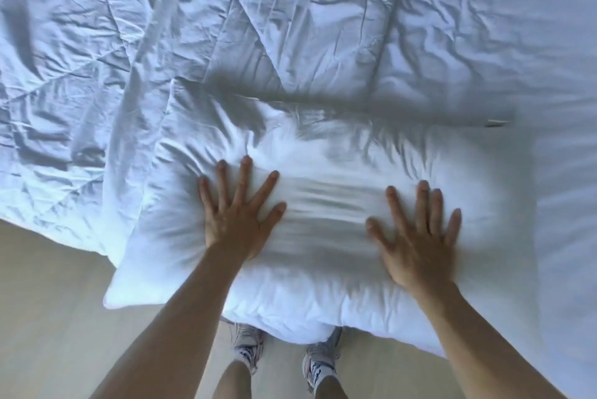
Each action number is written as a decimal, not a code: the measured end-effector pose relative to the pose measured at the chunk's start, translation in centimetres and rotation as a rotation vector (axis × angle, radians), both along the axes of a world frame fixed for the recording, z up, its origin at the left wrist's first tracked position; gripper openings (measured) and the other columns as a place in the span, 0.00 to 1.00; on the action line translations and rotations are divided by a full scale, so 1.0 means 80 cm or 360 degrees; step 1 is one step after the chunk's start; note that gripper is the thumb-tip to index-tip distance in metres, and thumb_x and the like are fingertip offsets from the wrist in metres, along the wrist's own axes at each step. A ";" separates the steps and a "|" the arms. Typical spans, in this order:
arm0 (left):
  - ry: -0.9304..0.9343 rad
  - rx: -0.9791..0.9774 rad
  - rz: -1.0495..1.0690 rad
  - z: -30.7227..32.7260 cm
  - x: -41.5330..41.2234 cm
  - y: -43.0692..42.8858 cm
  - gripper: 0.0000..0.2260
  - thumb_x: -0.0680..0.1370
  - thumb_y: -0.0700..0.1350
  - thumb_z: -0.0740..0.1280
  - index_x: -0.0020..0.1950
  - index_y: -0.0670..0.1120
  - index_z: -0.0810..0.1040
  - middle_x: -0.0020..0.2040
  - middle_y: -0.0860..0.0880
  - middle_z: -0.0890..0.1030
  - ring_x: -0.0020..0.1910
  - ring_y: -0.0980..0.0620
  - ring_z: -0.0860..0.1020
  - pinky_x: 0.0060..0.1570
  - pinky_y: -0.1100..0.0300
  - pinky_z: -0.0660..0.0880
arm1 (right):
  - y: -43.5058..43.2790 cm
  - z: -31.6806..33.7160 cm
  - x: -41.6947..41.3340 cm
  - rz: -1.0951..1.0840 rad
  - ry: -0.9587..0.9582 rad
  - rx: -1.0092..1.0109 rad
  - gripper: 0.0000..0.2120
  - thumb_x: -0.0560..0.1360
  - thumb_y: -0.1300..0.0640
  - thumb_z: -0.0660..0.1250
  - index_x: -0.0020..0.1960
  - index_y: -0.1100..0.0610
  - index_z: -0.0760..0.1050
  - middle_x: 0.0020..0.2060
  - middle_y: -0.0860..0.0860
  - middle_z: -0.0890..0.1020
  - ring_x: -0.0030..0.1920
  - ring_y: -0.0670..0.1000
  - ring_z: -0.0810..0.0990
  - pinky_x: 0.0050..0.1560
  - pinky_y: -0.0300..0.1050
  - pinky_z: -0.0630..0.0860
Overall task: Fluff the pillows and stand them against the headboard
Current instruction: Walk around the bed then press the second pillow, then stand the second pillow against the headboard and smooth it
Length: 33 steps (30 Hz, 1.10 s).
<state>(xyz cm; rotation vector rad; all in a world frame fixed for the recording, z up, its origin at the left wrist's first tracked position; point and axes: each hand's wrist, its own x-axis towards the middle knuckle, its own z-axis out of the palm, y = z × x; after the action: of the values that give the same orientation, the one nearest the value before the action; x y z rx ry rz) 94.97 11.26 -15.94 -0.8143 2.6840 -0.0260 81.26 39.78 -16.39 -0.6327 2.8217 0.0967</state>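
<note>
Head view: the pillow (323, 169) lies flat at the near edge of the bed (568, 205), at 6 o'clock in the frame, its far left corner over the duvet (193, 27). Step in hand, as judged: fluffing. The left hand (239, 221) and right hand (416, 247) press on top of it, fingers (244, 179) straight and spread, gripping nothing. The next move probably calls for gripping both ends, plumping, then standing it at the headboard, which is not in view.
</note>
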 end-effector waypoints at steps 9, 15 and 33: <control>0.0031 0.0060 0.0095 0.054 0.011 -0.026 0.32 0.79 0.73 0.48 0.81 0.66 0.46 0.84 0.48 0.43 0.81 0.31 0.43 0.72 0.26 0.36 | 0.023 0.033 -0.026 -0.0107 -0.0093 -0.0109 0.37 0.78 0.27 0.46 0.82 0.42 0.47 0.82 0.61 0.47 0.81 0.63 0.45 0.73 0.74 0.38; -0.0019 0.0162 -0.0030 0.075 -0.101 -0.113 0.29 0.81 0.68 0.43 0.82 0.63 0.47 0.84 0.53 0.42 0.83 0.42 0.42 0.75 0.33 0.36 | -0.031 0.059 -0.149 -0.0106 -0.0017 -0.0323 0.33 0.79 0.30 0.47 0.79 0.44 0.61 0.81 0.59 0.53 0.80 0.62 0.51 0.75 0.71 0.44; -0.0002 0.0410 -0.0451 0.011 -0.221 -0.228 0.37 0.73 0.77 0.47 0.32 0.47 0.76 0.30 0.53 0.78 0.36 0.51 0.76 0.41 0.54 0.72 | -0.068 -0.010 -0.285 0.0114 -0.0078 -0.0014 0.24 0.83 0.38 0.47 0.40 0.53 0.69 0.43 0.59 0.82 0.48 0.62 0.81 0.50 0.54 0.70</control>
<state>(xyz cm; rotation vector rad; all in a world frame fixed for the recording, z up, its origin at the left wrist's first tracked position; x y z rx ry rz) 77.27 -7.00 -15.08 -0.3542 2.7040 0.2457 58.47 34.36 -17.17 -0.7284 2.7541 0.0802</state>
